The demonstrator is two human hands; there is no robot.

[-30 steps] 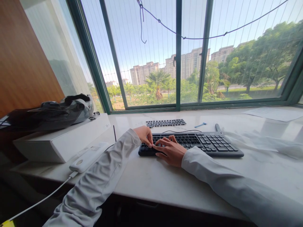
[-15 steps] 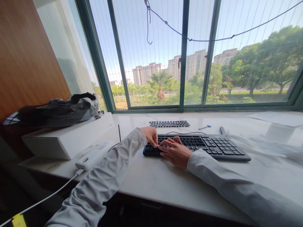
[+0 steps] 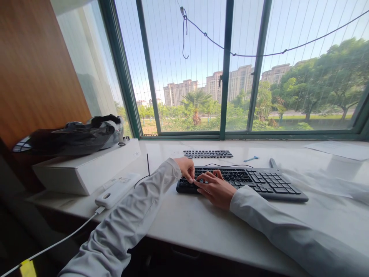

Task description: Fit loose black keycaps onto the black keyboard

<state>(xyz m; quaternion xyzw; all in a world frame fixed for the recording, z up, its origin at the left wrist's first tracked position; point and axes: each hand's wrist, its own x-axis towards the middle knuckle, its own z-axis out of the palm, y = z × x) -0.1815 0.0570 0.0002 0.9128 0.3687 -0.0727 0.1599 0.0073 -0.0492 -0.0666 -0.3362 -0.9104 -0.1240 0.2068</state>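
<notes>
A black full-size keyboard lies on the white marble-look counter. Over its left end, my left hand points downward with thumb and fingers pinched together at the keys. Whatever the pinch may hold is hidden. My right hand rests across the left-middle keys, its fingers apart and slightly bent. Its index fingertip meets the left fingertips or lies right beside them. Several rows of loose black keycaps are laid out behind the keyboard. A small blue plastic tool lies to the right of those rows.
At left, a white box carries a dark bag-like bundle. A white power bank with a plugged-in cable sits before it. Clear plastic wrap and paper lie at right. Windows stand behind.
The whole view has shifted slightly down and right through head movement. Both hands keep nearly the same place and pose on the keyboard.
</notes>
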